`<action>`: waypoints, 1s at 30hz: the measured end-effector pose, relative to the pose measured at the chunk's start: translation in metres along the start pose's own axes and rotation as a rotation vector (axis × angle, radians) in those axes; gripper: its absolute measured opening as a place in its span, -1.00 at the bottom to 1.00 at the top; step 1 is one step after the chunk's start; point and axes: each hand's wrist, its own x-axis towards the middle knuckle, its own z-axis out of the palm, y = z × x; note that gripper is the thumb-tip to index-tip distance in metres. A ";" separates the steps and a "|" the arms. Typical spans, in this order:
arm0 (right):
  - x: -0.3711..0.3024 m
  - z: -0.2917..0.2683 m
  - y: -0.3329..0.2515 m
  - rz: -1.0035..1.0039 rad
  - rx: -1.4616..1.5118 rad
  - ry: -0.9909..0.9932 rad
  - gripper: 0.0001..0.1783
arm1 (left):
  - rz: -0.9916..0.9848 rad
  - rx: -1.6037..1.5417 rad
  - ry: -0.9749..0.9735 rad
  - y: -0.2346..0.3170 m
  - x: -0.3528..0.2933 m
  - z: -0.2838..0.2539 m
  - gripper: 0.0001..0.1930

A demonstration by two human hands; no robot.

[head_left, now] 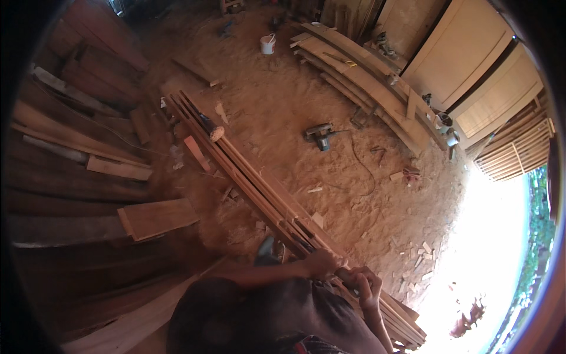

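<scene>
Long narrow wooden strips [253, 183] lie side by side on a beam that runs diagonally from the upper left to the lower right. Over its near part, my left hand [323, 263] is closed, its fingers mostly hidden. Just to the right, my right hand [364, 283] wraps round a brown, rounded handle-like piece [344, 274]. What tool this belongs to, and whether my left hand grips it too, I cannot make out. A dark tool with a round, pale wooden end [217, 134] rests on the strips farther up.
A corded power tool [320, 136] lies on the sawdust-covered ground [277, 118]. Stacked boards [365, 79] stand beyond it, with large wooden panels [457, 53] behind. A white bucket [267, 45] is at the far side. Planks [159, 218] lie to the left, offcuts [420, 259] to the right.
</scene>
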 end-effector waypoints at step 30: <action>0.004 0.061 -0.074 0.298 -0.728 -0.133 -0.64 | 0.066 -0.011 0.058 -0.025 -0.027 -0.007 -0.70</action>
